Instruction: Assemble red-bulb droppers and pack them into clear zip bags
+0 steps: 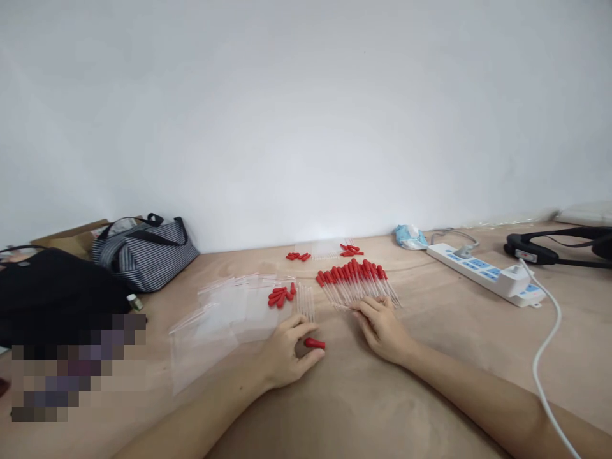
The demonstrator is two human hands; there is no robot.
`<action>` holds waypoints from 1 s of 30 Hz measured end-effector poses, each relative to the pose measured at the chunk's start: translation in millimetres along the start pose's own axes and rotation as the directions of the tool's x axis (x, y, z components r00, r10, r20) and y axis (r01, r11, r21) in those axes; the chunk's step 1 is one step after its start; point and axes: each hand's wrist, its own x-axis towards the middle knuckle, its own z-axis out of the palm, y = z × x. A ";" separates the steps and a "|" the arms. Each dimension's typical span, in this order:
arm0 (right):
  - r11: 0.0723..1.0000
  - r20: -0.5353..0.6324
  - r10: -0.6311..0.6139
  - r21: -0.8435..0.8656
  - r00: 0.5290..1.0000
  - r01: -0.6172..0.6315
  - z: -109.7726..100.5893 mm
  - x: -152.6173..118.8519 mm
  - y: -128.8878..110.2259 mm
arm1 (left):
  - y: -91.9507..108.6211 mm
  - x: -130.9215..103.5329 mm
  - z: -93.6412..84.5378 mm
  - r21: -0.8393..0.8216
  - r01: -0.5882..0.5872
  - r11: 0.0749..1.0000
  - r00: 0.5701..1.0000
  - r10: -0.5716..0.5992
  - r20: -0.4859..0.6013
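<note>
My left hand (292, 354) rests on the table with thumb and index finger apart. A red rubber bulb (314, 343) lies in the gap between them, and I see no finger pinching it. Just beyond that hand are several bare glass tubes (306, 299) and a small heap of red bulbs (281, 297). My right hand (380, 328) has its fingers curled together at the lower ends of a row of glass droppers (354, 274) with red bulbs. A thin clear tube shows at its fingertips; whether they grip it is unclear.
Clear plastic bags (205, 347) spread left. More red bulbs (299, 256) sit farther back. At right are a power strip (482, 271), white cable (542, 357), black headset (535, 245) and blue-white crumpled packet (410, 236). A striped bag (148, 255) and black cloth item (57, 293) stand left.
</note>
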 end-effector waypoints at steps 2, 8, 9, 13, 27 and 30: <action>1.000 0.032 -0.027 0.007 0.999 0.027 -1.8 0.4 -6.8 | 0.2 1.7 1.8 -0.029 0.002 1.000 1.000 -0.001 0.015; 0.995 0.056 -0.090 0.053 0.994 0.087 -5.7 -2.0 -18.8 | -1.3 5.0 4.1 -0.096 0.098 0.991 0.993 -0.104 -0.055; 0.994 0.054 -0.089 0.063 0.995 0.086 -5.8 -2.3 -20.0 | -1.7 5.1 4.0 -0.109 0.112 0.988 0.991 -0.119 -0.065; 0.992 0.068 -0.103 0.085 0.992 0.097 -5.3 -2.3 -23.5 | -2.1 4.4 4.0 -0.179 0.138 0.974 0.987 -0.151 -0.061; 0.967 0.134 -0.255 0.060 0.958 0.249 -5.9 0.4 -22.7 | 1.8 1.9 6.4 -0.090 0.032 0.995 0.995 -0.040 -0.090; 0.953 0.140 -0.298 -0.014 0.944 0.303 -7.4 1.6 -21.7 | 3.7 0.0 6.6 -0.036 0.005 0.999 0.998 -0.007 -0.062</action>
